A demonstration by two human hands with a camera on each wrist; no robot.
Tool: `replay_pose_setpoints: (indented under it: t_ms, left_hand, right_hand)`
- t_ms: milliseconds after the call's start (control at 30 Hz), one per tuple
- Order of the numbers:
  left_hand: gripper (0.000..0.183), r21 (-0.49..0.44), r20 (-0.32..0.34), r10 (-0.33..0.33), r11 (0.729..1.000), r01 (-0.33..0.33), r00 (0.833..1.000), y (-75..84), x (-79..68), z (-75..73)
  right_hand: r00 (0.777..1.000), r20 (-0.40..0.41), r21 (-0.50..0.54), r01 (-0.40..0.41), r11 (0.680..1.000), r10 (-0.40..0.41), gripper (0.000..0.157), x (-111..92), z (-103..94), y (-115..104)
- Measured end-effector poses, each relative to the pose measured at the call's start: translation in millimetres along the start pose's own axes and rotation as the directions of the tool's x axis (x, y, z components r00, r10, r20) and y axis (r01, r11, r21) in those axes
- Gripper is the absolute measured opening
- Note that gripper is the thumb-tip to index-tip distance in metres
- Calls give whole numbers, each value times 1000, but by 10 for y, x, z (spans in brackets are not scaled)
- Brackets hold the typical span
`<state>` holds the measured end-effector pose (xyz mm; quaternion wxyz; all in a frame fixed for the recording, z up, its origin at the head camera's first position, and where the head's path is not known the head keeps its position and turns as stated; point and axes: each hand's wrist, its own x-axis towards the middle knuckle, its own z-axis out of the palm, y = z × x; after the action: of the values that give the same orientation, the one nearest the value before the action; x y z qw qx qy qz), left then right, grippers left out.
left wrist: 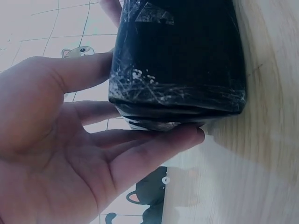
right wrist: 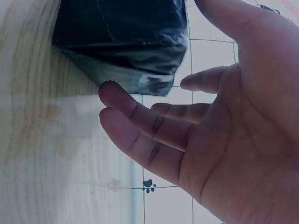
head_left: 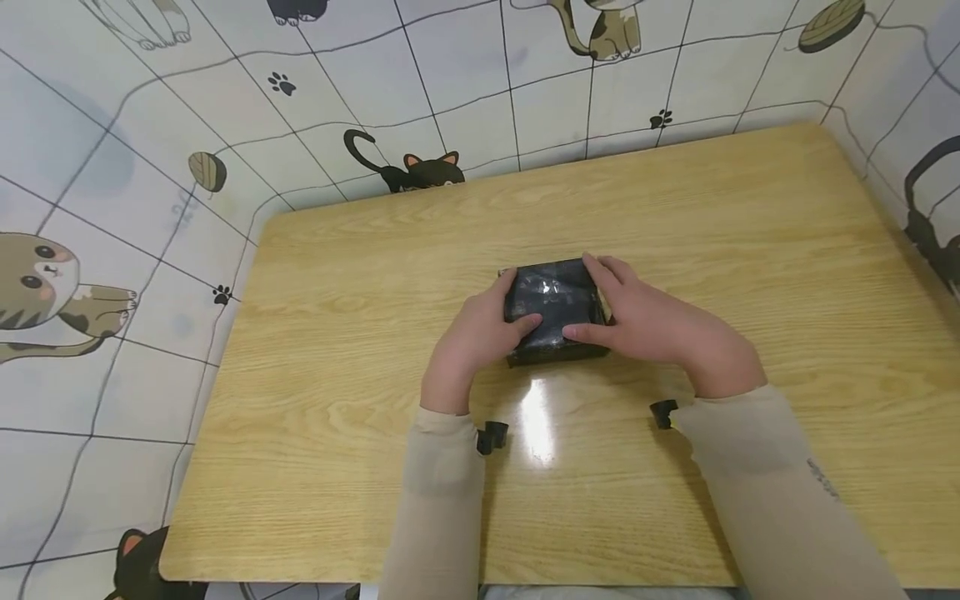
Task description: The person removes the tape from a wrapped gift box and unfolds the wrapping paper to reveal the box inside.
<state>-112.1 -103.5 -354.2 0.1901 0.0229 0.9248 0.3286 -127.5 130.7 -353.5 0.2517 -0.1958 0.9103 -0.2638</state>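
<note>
A boxy package wrapped in glossy, creased black plastic [head_left: 551, 296] sits on the wooden table between both hands. My left hand [head_left: 483, 329] holds its left end, thumb over the top and fingers along the side; the left wrist view shows fingertips against the scuffed black wrapping [left wrist: 182, 60]. At the opposite end is my right hand [head_left: 648, 321], its thumb over the top near the front edge and its forefinger by the far corner. In the right wrist view, the lower fingers [right wrist: 154, 135] are extended and spread beside the folded end flap [right wrist: 135, 79].
The wooden table [head_left: 337, 375] meets walls covered with cat-patterned tile print [head_left: 450, 92] at the back and left. Small black pieces [head_left: 492, 437] show beside the left cuff, with another black piece [head_left: 663, 413] at the right cuff.
</note>
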Motion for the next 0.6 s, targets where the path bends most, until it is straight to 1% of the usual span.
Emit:
replay_pose_setpoints:
  t_ms: [233,367,600]
  left_hand:
    - [81,9,39,5,1000,-6,999,75,18,46]
    - [81,28,55,1,1000,-2,999,123,26,46]
    - [79,57,62,-3,998,-1,998,198,45,56]
  right_hand:
    - [1000,29,33,-5,999,4,113,-48,18,29]
    - [1000,21,41,-9,999,8,113,-68,12,57]
    - [1000,14,43,-13,999,12,114,-95,-30,94]
